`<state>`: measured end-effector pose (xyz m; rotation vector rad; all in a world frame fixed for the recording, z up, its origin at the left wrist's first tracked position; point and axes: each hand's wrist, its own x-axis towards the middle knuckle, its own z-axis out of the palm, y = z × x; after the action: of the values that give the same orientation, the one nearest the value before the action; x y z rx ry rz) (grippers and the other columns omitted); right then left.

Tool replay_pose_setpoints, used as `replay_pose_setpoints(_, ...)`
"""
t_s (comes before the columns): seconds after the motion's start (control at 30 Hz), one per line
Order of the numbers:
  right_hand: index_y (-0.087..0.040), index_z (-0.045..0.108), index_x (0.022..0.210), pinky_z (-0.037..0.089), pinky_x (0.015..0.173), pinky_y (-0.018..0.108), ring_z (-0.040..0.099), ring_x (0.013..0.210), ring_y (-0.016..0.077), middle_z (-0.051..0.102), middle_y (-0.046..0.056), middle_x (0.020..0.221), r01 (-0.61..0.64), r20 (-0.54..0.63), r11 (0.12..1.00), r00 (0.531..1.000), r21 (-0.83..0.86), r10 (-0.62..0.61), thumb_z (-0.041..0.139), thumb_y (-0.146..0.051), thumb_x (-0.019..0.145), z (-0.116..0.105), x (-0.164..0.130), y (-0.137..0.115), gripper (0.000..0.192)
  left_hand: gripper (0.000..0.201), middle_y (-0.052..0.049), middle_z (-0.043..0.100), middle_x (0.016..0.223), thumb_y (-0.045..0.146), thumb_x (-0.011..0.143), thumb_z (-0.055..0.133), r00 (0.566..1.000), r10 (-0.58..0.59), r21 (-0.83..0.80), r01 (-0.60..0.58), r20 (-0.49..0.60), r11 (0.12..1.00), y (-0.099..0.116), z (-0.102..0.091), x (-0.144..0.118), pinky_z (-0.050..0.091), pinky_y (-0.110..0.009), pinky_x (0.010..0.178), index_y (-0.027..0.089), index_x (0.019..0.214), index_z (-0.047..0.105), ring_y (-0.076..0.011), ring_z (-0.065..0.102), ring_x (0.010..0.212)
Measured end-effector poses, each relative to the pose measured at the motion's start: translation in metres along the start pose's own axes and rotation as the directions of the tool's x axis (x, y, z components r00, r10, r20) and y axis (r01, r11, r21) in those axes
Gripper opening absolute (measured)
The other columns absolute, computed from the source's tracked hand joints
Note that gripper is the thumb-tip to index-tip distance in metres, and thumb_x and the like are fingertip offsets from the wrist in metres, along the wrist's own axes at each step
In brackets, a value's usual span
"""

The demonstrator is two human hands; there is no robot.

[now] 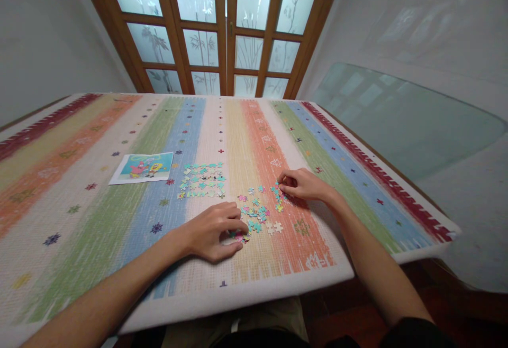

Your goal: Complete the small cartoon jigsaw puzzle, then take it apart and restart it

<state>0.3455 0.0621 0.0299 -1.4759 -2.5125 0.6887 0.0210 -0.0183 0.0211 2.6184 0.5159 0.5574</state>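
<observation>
Loose jigsaw pieces (257, 211) lie scattered on a striped cloth-covered table (119, 216). My left hand (216, 230) rests palm down at the near left of the scatter, fingertips pinching a pinkish piece (241, 236). My right hand (302, 184) sits at the far right of the scatter, fingers curled on small teal pieces (279, 193). A partly joined block of teal pieces (203, 180) lies further back to the left. A printed cartoon reference picture (143, 167) lies flat left of that block.
The table's near edge (238, 298) runs just in front of my arms. A glass tabletop (400, 118) leans against the right wall. Wooden doors with frosted glass panes (222, 30) stand behind the table.
</observation>
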Motion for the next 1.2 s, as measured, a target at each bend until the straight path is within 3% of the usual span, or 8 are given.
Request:
replay_pose_setpoints(0.13, -0.022, 0.066, 0.095, 0.04, 0.063, 0.032, 0.062, 0.066, 0.0178, 0.07, 0.002, 0.072, -0.002, -0.004, 1.0, 1.0, -0.008, 0.002, 0.06, -0.029, 0.086, 0.0, 0.0, 0.0, 0.013, 0.011, -0.004, 0.057, 0.076, 0.026, 0.09, 0.059, 1.0, 0.012, -0.009, -0.012, 0.006, 1.0, 0.002, 0.002, 0.0, 0.043, -0.035, 0.065, 0.024, 0.087, 0.07, -0.0194, 0.051, 0.072)
replay_pose_setpoints(0.3, -0.022, 0.066, 0.093, 0.04, 0.064, 0.032, 0.061, 0.066, 0.0178, 0.069, 0.002, 0.072, -0.001, -0.008, 1.0, 1.0, -0.019, 0.001, 0.06, -0.03, 0.086, 0.0, 0.0, -0.002, 0.012, 0.014, -0.003, 0.058, 0.076, 0.026, 0.091, 0.059, 1.0, 0.006, 0.025, -0.006, -0.007, 1.0, 0.003, 0.003, 0.002, 0.043, -0.036, 0.066, 0.023, 0.1, 0.069, -0.0199, 0.052, 0.072)
replay_pose_setpoints(0.53, -0.022, 0.066, 0.093, 0.039, 0.063, 0.032, 0.06, 0.064, 0.0183, 0.069, 0.003, 0.071, -0.002, -0.016, 1.0, 1.0, 0.006, 0.002, 0.06, -0.03, 0.085, 0.001, 0.0, -0.001, 0.013, 0.012, -0.004, 0.056, 0.076, 0.024, 0.09, 0.057, 0.998, 0.036, 0.055, -0.038, 0.044, 0.998, 0.006, 0.006, 0.004, 0.042, -0.037, 0.067, 0.023, 0.093, 0.068, -0.0204, 0.049, 0.07)
replay_pose_setpoints(0.67, -0.022, 0.066, 0.093, 0.038, 0.062, 0.032, 0.06, 0.064, 0.0179, 0.069, 0.003, 0.071, 0.0, -0.009, 1.0, 1.0, 0.004, 0.0, 0.06, -0.031, 0.085, 0.001, 0.0, -0.001, 0.013, 0.016, -0.004, 0.058, 0.077, 0.026, 0.092, 0.055, 0.999, 0.039, 0.074, -0.041, 0.039, 0.996, 0.008, 0.01, 0.004, 0.043, -0.037, 0.068, 0.023, 0.101, 0.068, -0.0209, 0.049, 0.071)
replay_pose_setpoints(0.83, -0.02, 0.065, 0.094, 0.038, 0.061, 0.032, 0.06, 0.063, 0.0182, 0.069, 0.003, 0.07, 0.011, -0.009, 1.0, 1.0, -0.007, -0.011, 0.059, -0.029, 0.086, 0.001, 0.0, -0.001, 0.014, 0.022, -0.005, 0.06, 0.079, 0.028, 0.101, 0.049, 0.994, -0.042, 0.136, 0.056, -0.104, 0.989, 0.002, 0.013, 0.004, 0.043, -0.038, 0.07, 0.019, 0.11, 0.067, -0.0214, 0.051, 0.075)
replay_pose_setpoints(1.0, -0.02, 0.064, 0.095, 0.039, 0.061, 0.03, 0.061, 0.063, 0.0174, 0.069, 0.002, 0.07, 0.022, -0.023, 1.0, 0.999, -0.012, -0.022, 0.058, -0.028, 0.086, 0.003, 0.0, 0.0, 0.013, 0.022, -0.005, 0.06, 0.08, 0.028, 0.103, 0.049, 0.991, -0.093, 0.128, 0.106, -0.101, 0.986, -0.002, 0.017, 0.006, 0.044, -0.036, 0.073, 0.02, 0.105, 0.069, -0.0208, 0.052, 0.078)
replay_pose_setpoints(1.2, -0.021, 0.064, 0.093, 0.039, 0.061, 0.03, 0.06, 0.062, 0.0167, 0.07, 0.001, 0.07, 0.031, -0.031, 0.999, 0.999, -0.023, -0.031, 0.059, -0.027, 0.086, 0.003, 0.0, 0.0, 0.011, 0.011, -0.005, 0.061, 0.087, 0.028, 0.098, 0.058, 0.967, -0.212, -0.027, 0.21, -0.139, 0.977, 0.005, 0.019, 0.009, 0.046, -0.035, 0.076, 0.02, 0.095, 0.064, -0.0211, 0.054, 0.084)
